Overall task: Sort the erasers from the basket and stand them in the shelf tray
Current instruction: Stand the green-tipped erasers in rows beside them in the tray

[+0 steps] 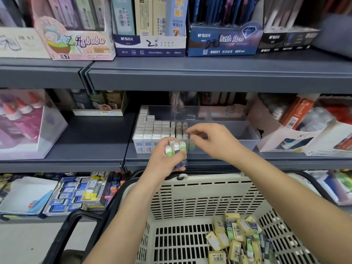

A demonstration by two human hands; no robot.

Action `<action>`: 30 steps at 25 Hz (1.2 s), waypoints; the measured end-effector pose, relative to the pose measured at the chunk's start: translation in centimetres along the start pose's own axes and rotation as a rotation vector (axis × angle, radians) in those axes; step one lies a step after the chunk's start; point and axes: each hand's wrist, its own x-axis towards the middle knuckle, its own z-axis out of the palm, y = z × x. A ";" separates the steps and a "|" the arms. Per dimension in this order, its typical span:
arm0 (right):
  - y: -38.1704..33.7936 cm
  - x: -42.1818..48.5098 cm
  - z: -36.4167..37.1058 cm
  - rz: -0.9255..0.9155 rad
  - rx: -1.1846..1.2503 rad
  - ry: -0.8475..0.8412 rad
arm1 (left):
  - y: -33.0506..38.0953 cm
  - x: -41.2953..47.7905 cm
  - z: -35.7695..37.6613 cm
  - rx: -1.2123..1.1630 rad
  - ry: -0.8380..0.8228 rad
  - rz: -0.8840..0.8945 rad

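Shop shelving, grey steel, stationery boxes on every tier.

1. Shelf (209, 161), middle tier. Carries the tray at its front edge.
2. Basket (200, 189), cream slotted plastic, just below the shelf lip. Loose erasers (238, 237) are heaped in its near right corner.
3. Tray (249, 143), clear-walled. Rows (152, 128) of upright erasers fill its left part only.
4. Right hand (213, 141), reaching over the tray's front wall. Fingers (198, 135) are bent above a green eraser (192, 145) at the end of the front row. Whether they pinch it or only touch it cannot be told.
5. Left hand (163, 161), in front of the tray. Fingers are clenched round a bunch (176, 147) of green-ended erasers, tops fanned out.

Hazards, as judged:
- The last column has nothing on its right to brace it. A nudge from the right hand could topple it sideways into the unfilled part and take neighbours along.
- The bunch is held loosely fanned, so one piece may slip out. It could drop into the basket or behind the shelf lip.
- A wrist resting on the front wall could slide the tray back.
- Green ends set among white ones would spoil the sort.
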 end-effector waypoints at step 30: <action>2.7 3.3 1.3 0.097 -0.161 -0.083 | 0.3 0.0 -0.6 -0.004 -0.072 -0.077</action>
